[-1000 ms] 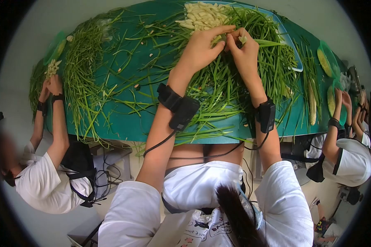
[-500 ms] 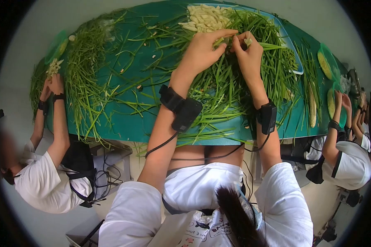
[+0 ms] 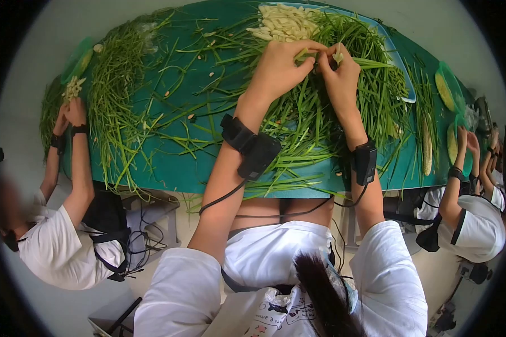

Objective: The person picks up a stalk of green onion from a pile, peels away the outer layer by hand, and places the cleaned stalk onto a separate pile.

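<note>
At the top centre, my left hand (image 3: 284, 70) and my right hand (image 3: 342, 70) meet at the fingertips above a heap of long green blades (image 3: 371, 84). A small pale green bud-like piece (image 3: 338, 57) shows between my right thumb and fingers. My left thumb and forefinger are bent toward my right hand; a bit of pale green (image 3: 302, 54) shows in the gap between them, but what they pinch is hidden. Just beyond my hands lies a pile of cream-coloured slim pieces (image 3: 284, 23), beside the green blades on a light-blue tray (image 3: 412, 92).
The green table (image 3: 208, 168) has scattered blades and small pale bits. Another green heap (image 3: 115, 84) lies left, near a co-worker's hands (image 3: 73, 112) holding a pale bunch (image 3: 73, 88). On the right, a co-worker's hands (image 3: 468, 137) are beside green containers (image 3: 445, 90).
My hands stay together at almost the same spot, with slight finger movement. My left forearm has shifted a little to the right. Both hands keep their pinch.
</note>
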`<state>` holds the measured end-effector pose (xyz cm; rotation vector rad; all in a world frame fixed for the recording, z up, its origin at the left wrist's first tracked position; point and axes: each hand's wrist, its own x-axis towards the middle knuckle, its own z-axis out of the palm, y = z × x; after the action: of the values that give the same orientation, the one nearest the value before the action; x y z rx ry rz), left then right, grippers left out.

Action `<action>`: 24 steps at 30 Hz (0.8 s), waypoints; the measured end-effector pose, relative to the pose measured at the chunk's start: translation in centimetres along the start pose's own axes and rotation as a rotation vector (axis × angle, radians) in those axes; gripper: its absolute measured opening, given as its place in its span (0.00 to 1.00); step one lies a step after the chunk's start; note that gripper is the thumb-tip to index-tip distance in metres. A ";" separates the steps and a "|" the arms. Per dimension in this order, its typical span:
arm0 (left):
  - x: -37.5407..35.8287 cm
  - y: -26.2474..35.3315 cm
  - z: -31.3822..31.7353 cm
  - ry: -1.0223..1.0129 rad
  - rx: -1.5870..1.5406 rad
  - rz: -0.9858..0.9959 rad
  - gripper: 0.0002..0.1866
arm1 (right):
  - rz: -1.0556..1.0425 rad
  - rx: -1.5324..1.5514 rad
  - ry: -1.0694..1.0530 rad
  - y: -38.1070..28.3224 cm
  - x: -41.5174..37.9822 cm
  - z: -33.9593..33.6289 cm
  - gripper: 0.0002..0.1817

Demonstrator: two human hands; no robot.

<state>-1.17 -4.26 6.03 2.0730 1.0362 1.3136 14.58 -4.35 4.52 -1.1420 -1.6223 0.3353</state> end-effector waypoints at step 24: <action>0.1 -1.5 0.0 0.132 -0.009 -0.128 0.12 | -0.117 -0.052 -0.090 -1.2 0.0 0.3 0.11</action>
<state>-1.68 -3.28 5.00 1.9006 1.1957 1.4020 13.72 -4.87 5.26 -1.0781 -1.7781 0.2731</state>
